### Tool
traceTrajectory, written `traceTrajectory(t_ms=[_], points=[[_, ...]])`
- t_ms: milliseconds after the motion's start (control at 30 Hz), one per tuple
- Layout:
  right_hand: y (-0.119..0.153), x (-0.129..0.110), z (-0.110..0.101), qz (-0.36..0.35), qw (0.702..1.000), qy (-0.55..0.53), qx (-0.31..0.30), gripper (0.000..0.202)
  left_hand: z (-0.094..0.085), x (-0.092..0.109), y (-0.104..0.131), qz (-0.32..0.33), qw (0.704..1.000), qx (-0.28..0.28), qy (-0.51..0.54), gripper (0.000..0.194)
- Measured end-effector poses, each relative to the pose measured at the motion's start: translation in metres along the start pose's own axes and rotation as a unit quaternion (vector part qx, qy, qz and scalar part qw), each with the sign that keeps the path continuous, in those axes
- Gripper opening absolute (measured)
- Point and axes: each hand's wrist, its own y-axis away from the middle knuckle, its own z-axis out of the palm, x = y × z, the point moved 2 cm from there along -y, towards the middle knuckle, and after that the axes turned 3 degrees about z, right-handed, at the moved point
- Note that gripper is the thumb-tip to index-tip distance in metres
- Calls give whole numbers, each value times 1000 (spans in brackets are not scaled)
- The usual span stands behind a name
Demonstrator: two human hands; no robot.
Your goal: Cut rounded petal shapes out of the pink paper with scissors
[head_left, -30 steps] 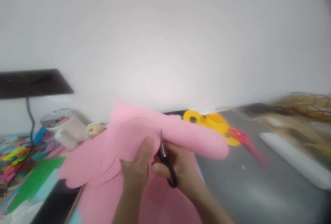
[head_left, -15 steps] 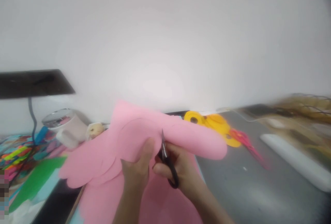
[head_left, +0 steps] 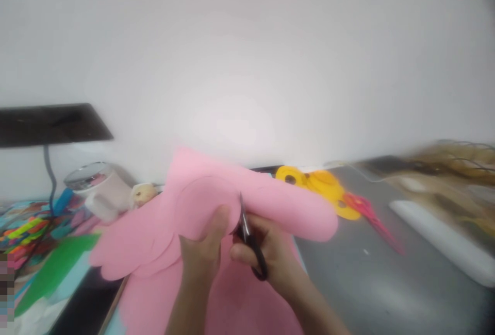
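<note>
A large pink paper sheet [head_left: 204, 206] stands raised above the table, its right part curled over into a roll. My left hand [head_left: 204, 252] is closed on its lower edge, with the thumb on top of a rounded section. My right hand [head_left: 266, 252] holds black-handled scissors [head_left: 250, 245], whose blades point up at the paper just right of my left thumb. The cut edge curves round beside the blades. More pink paper [head_left: 251, 294] lies beneath my hands, and overlapping rounded pink shapes [head_left: 127, 237] spread out to the left.
Yellow tape-like rings [head_left: 292, 175] and pink-handled scissors [head_left: 367, 211] lie on the grey table [head_left: 367, 283] at right, near a long white object [head_left: 441, 242]. At left are a white mug [head_left: 108, 190], green paper [head_left: 54, 268] and colourful small items. A white wall [head_left: 247, 67] rises behind.
The scissor blades have shifted slightly left along the curved cut line, and the rounded section stands out a little more from the sheet. My hands stay almost in place.
</note>
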Motion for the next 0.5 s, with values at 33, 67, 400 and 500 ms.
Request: traceTrajectory(t_ms=[33, 67, 400, 500], points=[[0, 0, 0, 3, 1000, -1, -1, 35, 0, 0, -1, -8, 1000, -4, -1, 45], [0, 1, 1, 4, 1000, -4, -2, 35, -1, 0, -2, -18, 1000, -9, -2, 43], [-2, 4, 6, -6, 999, -42, -3, 29, 16, 8, 14, -52, 998, -36, 29, 31], [-1, 3, 6, 1, 999, -37, -8, 27, 17, 10, 17, -63, 998, 19, -15, 31]])
